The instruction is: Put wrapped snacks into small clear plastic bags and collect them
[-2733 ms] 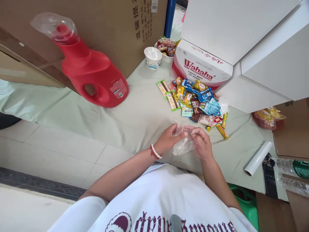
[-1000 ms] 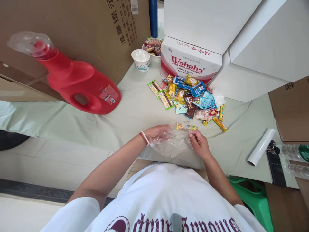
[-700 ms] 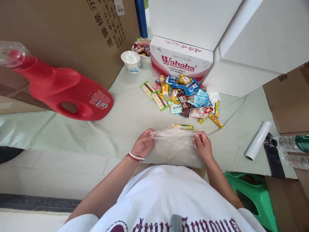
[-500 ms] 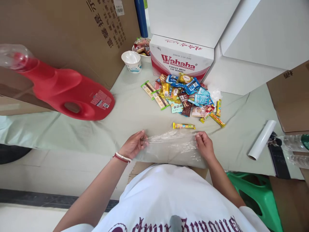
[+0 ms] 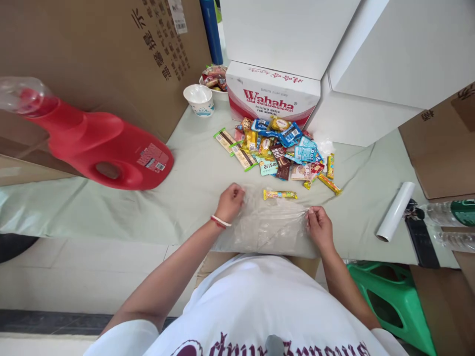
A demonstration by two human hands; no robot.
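Note:
A clear plastic bag (image 5: 272, 228) is spread between my hands at the front of the cloth-covered table. My left hand (image 5: 230, 201), with bracelets at the wrist, is closed on the bag's upper left corner. At the other side, my right hand (image 5: 319, 225) pinches the bag's right edge between thumb and fingers. Just beyond the bag lies one small yellow snack stick (image 5: 280, 195). Farther back, a heap of wrapped snacks (image 5: 278, 151) in blue, yellow, brown and green packets rests against a Wahaha carton (image 5: 272, 94).
A big red jug (image 5: 111, 148) stands at the left beside a cardboard box (image 5: 111, 59). A paper cup (image 5: 199, 101) and a snack-filled bowl (image 5: 218, 89) are behind. White boxes (image 5: 371, 113) rise at the back right. A white roll (image 5: 395, 212) and plastic bottles (image 5: 449, 212) lie at the right.
My left hand has moved right and away from me, carrying its corner of the bag toward the snack stick. My right hand has barely moved and keeps its pinch. The camera view shifted slightly.

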